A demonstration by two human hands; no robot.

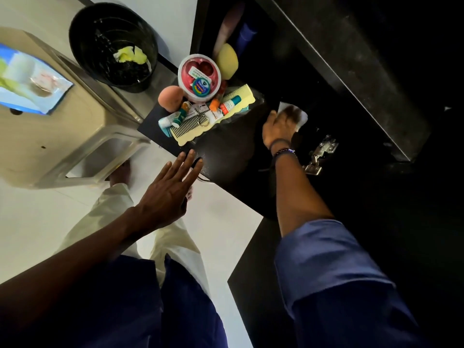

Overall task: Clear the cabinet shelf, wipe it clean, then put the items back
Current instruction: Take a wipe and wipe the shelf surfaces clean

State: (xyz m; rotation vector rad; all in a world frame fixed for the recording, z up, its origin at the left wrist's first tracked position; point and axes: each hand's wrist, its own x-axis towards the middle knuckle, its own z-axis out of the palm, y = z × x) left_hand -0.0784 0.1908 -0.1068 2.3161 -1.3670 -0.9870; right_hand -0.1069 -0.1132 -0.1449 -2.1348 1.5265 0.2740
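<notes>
Right hand (280, 124) reaching into the dark cabinet, palm pressed flat on a white wipe (298, 114) against the black shelf (331, 79), fingers spread over the cloth rather than curled round it; left hand (167, 194) open and empty, fingers extended, tips touching the near edge of the black door or ledge (226, 151) by its round pull, apparently bracing; beaded bracelet (285, 151) on the right wrist, a metal hinge (320, 153) just beside it.

Judged as the wiping step, mid-stroke; clearing seemingly done, putting back not yet begun.

Cleared items heaped just left of the wiping hand on a yellow scalloped mat (221, 116): a round tub with red lid (199, 80), small tubes (229, 106), a striped comb (185, 125), a peach sponge (169, 97), a yellow sponge (227, 60); beyond, a black bin (113, 43) holding crumpled yellow paper.

Next, probably: more passes into the shelf's far corners, hard to judge in the gloom; then lifting the mat level so tubes stay aboard.
</notes>
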